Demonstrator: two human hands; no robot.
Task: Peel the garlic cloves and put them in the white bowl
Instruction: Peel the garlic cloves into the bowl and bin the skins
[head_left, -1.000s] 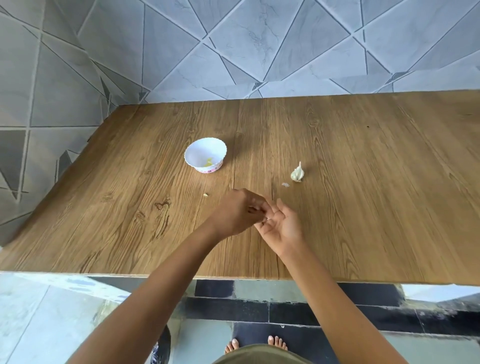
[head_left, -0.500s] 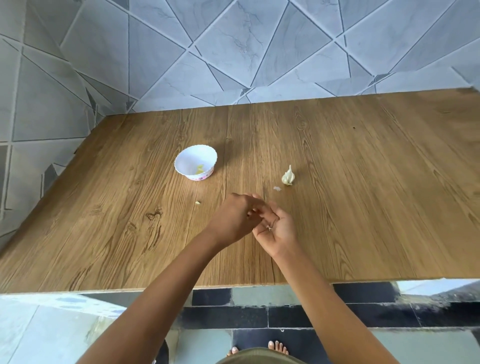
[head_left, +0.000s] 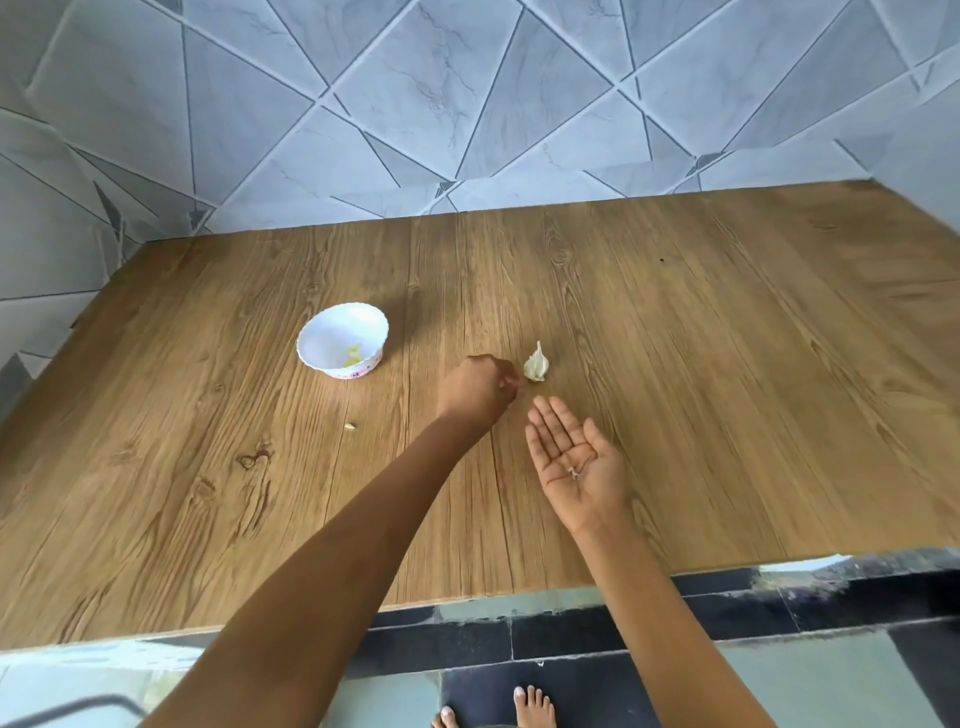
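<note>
The white bowl (head_left: 343, 340) stands on the wooden table (head_left: 727, 389) left of centre, with a bit of peeled yellow garlic inside. A garlic piece in its white skin (head_left: 536, 364) lies to the bowl's right. My left hand (head_left: 478, 389) hovers just left of that garlic, fingers curled, and a small pale scrap shows at its fingertips. My right hand (head_left: 574, 457) is held flat and palm up near the garlic, with a tiny scrap of skin (head_left: 574, 473) lying on the palm.
A small yellowish garlic bit (head_left: 350, 426) lies on the table in front of the bowl. A tiled wall rises behind the table and on the left. The table's near edge runs just below my forearms, with my bare feet on the floor beneath.
My hands have come apart. The left hand left the right palm and moved forward to the garlic. The right hand has opened flat, palm up.
</note>
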